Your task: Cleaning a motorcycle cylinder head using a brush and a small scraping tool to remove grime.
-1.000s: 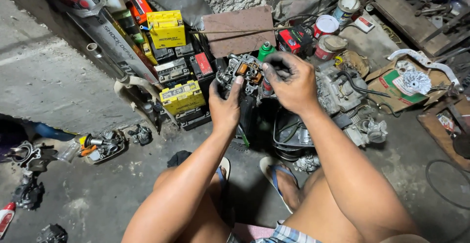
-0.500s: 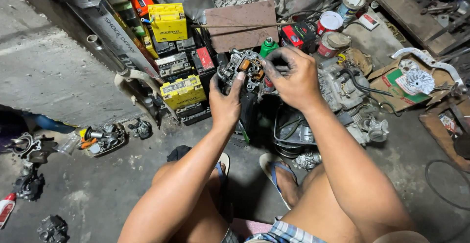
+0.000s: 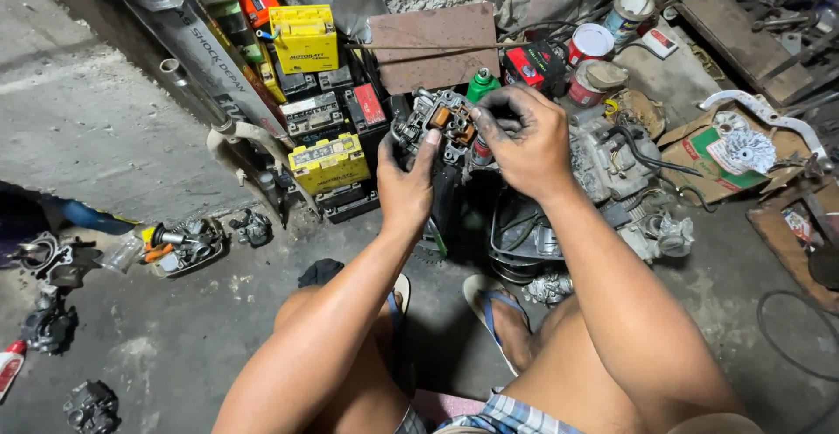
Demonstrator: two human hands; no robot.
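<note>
I hold a small grey metal engine part, a carburetor point(image 3: 441, 119) with orange bits inside, up in front of me. My left hand point(image 3: 404, 180) grips it from below and the left side, thumb on its face. My right hand point(image 3: 522, 141) covers its right side, with fingertips pinching at the top of the part. Whether the right hand holds a small tool I cannot tell. Both hands are greasy. My knees and sandalled feet point(image 3: 494, 312) are below.
Several yellow and black batteries point(image 3: 328, 163) are stacked at the wall to the left. An engine block point(image 3: 612, 163) lies right of my hands, with cans point(image 3: 590, 45) behind it. Small parts point(image 3: 179, 246) lie on the concrete floor at left. A cardboard box point(image 3: 717, 159) sits at right.
The view has shifted slightly. My right fingers have moved on top of the carburetor; both hands still hold it in about the same place.
</note>
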